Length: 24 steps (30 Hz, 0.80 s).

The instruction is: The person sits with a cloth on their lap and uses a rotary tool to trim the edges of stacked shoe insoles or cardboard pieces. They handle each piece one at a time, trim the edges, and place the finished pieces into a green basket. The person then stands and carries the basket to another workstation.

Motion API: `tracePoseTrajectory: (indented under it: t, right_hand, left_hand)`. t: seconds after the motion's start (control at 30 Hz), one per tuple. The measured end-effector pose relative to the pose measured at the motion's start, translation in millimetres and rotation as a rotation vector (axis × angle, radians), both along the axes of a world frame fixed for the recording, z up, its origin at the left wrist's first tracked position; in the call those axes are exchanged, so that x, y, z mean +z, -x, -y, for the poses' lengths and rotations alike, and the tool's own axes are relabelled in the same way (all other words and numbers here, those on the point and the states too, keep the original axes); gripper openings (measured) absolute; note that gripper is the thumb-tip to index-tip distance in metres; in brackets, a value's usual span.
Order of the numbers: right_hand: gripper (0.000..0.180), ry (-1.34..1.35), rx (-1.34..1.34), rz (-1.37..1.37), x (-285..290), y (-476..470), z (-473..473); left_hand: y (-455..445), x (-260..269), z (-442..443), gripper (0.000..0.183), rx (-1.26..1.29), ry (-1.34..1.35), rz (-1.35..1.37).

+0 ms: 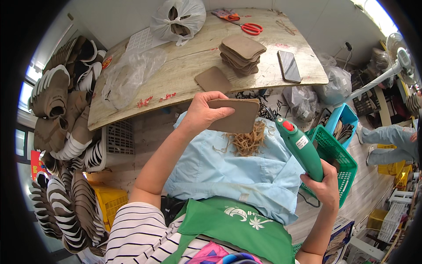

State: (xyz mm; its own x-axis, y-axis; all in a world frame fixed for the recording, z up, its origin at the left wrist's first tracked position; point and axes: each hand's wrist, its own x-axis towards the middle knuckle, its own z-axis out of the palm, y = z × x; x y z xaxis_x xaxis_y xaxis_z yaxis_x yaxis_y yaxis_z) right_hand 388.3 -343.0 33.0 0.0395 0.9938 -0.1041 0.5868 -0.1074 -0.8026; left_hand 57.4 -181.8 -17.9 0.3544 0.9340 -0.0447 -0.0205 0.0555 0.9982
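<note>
My left hand holds a brown, leather-like rounded panel by its left end, thumb on the near face. Stitching runs along the panel's edge. My right hand is closed around the rear of a green corded handheld power tool with a red button. The tool's thin metal tip points up and left, close to the panel's right edge; whether they touch I cannot tell. Below the panel, a heap of thin tan trimmings lies on the light blue cloth over my lap.
On the wooden table ahead are a stack of brown panels, one loose panel, red-handled scissors and a phone. A green crate stands at right. Stacked shoe uppers fill the left. A person is at far right.
</note>
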Motion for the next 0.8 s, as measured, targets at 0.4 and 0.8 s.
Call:
tracePoseTrajectory:
  t: [0.4,0.8]
  right_hand:
    - [0.029,-0.051,0.086,0.043,3.2,0.9,-4.3]
    - [0.029,-0.095,0.157,0.072,6.9,4.7,-8.3]
  left_hand:
    - [3.5,2.7,-3.2,0.015,-0.176,0.108,0.020]
    - [2.4,3.5,-5.1,0.028,-0.020,0.025,0.131]
